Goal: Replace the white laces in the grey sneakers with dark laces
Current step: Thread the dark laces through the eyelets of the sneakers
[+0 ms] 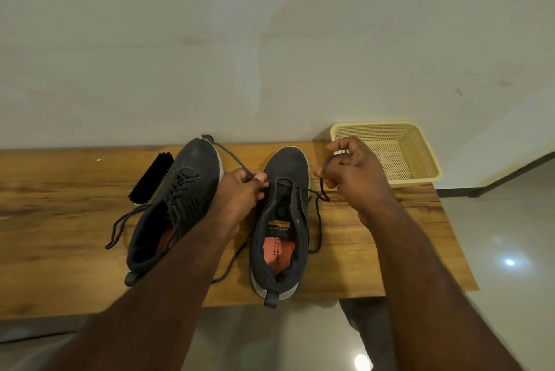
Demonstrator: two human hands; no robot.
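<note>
The left hand [241, 187] pinches one run of dark lace [231, 157] just at the lowest eyelets of the right shoe [279, 232], thumb and fingers curled round the cord. The right hand [350, 172], out at about two o'clock from that shoe, has its fingers curled on the other run of the same lace, which loops down from the fist and trails along the shoe's right side.

So, by my reading, the lacing of this second shoe has only begun: the lace seems to sit in the bottom pair of eyelets alone, with the tongue and the holes above still bare. The next move looks to call for evening the two runs, then feeding one tip across and through the next eyelet up, keeping the cord from twisting. The far tip lies up past the toe of the left shoe [177, 205], at about eleven o'clock, so it may need drawing in first.

Counting from the near edge of the table [405, 265]: two hands, both busy. Two grey shoes, side by side, heels toward me; the left one looks fully laced in dark cord, its ends loose at nine o'clock. Two dark laces, then, one per shoe. I see no white laces anywhere. Farther back, one black brush [151, 180] touching the left shoe's outer side, and one cream basket [420, 157] at one o'clock by the wall; nothing shows inside it.
</note>
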